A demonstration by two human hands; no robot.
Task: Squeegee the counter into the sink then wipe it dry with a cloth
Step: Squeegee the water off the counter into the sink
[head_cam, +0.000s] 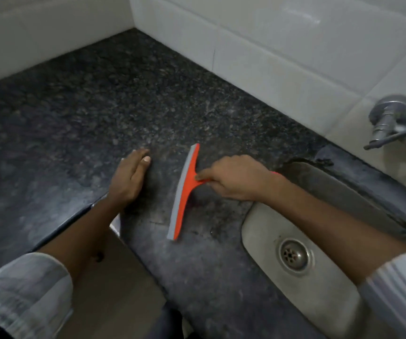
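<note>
White tiled walls (270,57) meet in a corner behind a dark speckled granite counter (87,113), which fills most of the view and looks smeared and dull with a faint film across it. Set into the counter on the right is a steel sink (319,289), its basin stained and grey, with a round drain (294,255) near the front. A chrome tap (392,123) juts from the wall above the sink's far end.

The person leans over in pale rolled-up sleeves (21,289). The left hand (129,178) lies flat and open on the counter near its front edge, fingers together, gripping nothing. The right hand (236,178) is closed round the handle of the squeegee (184,189), forefinger stretched forward along the handle.

The squeegee is bright orange with a grey rubber strip along its long, slightly curved blade. The blade rests on the counter between the two hands, just left of the sink's rim, its rubber edge facing the left hand.
</note>
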